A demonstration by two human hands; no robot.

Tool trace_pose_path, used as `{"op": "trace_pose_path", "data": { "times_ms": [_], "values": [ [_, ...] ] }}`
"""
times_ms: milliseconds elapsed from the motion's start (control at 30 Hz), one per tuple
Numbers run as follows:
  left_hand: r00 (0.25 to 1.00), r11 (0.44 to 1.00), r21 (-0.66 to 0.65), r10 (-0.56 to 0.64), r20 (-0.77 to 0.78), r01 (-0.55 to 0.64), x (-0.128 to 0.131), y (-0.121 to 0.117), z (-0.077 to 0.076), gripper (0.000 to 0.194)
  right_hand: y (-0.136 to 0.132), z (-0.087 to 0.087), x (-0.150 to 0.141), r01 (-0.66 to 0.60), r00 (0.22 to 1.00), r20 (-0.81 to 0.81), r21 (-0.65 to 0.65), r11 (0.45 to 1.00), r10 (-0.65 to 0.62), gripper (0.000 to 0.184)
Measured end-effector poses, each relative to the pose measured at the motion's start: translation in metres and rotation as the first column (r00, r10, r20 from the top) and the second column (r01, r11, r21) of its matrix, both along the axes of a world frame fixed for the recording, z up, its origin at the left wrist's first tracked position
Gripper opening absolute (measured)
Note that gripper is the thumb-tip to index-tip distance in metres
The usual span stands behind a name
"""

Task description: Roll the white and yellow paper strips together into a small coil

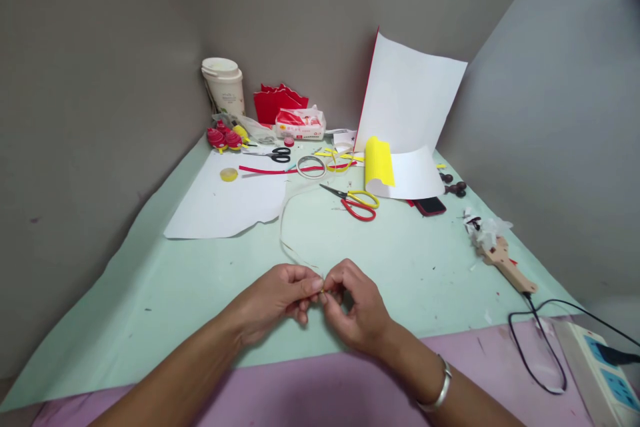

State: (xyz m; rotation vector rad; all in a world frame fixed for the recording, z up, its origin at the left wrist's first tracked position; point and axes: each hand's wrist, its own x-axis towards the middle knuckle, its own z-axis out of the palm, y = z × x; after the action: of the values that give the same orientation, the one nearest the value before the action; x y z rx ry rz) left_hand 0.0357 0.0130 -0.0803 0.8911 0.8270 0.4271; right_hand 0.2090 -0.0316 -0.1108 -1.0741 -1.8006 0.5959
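My left hand point(280, 297) and my right hand point(357, 307) meet over the near part of the pale green table cover point(425, 267). Both are closed in a pinch on the end of a thin pale strip of tape point(286, 230). That strip curves away from my fingers toward a tape ring point(311, 167) farther back. A silver bangle point(440, 390) sits on my right wrist.
Red-and-yellow scissors point(356, 202) lie behind my hands; black scissors point(276, 155) farther back. A white sheet point(230, 203) lies left, yellow roll point(378, 161) and propped white paper point(407, 100) right. A glue gun point(503, 260), cable and power strip point(600, 373) sit at right. Phone point(430, 206), cup point(224, 85), small yellow tape roll point(229, 174).
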Motion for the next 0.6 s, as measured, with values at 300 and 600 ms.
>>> {"op": "trace_pose_path", "data": {
  "times_ms": [300,600],
  "values": [
    [1.0,1.0,-0.005,-0.003,0.018,0.003,0.0001,0.0002,0.0007,0.031,-0.0011,0.0033,0.0014,-0.022,1.0,0.008,0.011,1.0,0.022,0.014],
    [1.0,1.0,0.017,-0.025,-0.011,0.026,-0.003,0.0018,0.0022,0.032,-0.0004,-0.0013,-0.0014,0.066,0.996,0.052,0.121,0.99,-0.073,0.016]
  ]
}}
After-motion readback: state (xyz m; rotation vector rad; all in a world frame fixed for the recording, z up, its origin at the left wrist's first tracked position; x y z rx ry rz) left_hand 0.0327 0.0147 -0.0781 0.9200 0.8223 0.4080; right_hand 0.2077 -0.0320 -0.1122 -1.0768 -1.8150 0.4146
